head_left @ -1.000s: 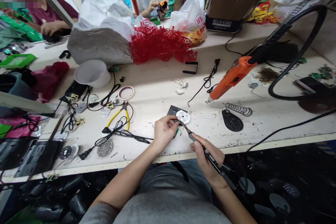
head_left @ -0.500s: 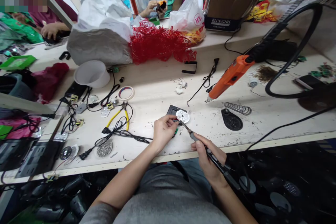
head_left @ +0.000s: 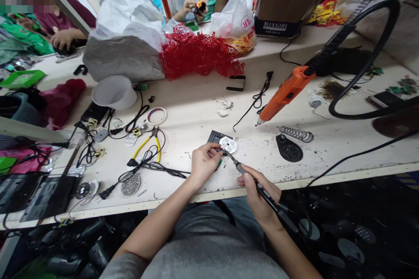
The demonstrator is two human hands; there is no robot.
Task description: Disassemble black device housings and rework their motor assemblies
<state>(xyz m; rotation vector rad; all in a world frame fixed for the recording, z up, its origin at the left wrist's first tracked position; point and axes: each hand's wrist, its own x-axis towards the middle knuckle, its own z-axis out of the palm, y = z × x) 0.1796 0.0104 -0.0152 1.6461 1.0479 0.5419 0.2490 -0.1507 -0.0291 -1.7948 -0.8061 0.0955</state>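
In my right hand [head_left: 260, 189] is a soldering iron [head_left: 266, 196], gripped like a pen, its tip angled up and left. The tip meets the edge of a white octagonal lens plate [head_left: 228, 144] with several round lenses. My left hand [head_left: 205, 161] is closed in a pinch at that plate's lower left, on what looks like a thin wire; the fingertips hide most of it. Under the plate lies a black square housing [head_left: 216, 136], partly covered by it and my fingers. A bit of green circuit board [head_left: 219, 165] shows beside my left fingers.
An orange electric screwdriver [head_left: 284, 91] hangs at right, above a soldering-iron stand [head_left: 290, 146] with a coil spring. Left are yellow-handled cutters [head_left: 158, 144], a tape roll [head_left: 157, 116], black cords and a white bowl [head_left: 114, 92]. Red netting [head_left: 199, 54] lies behind. Two people work across the table.
Almost nothing differs. Both hands and the soldering iron keep their places at the white plate; the whole view has shifted very slightly.
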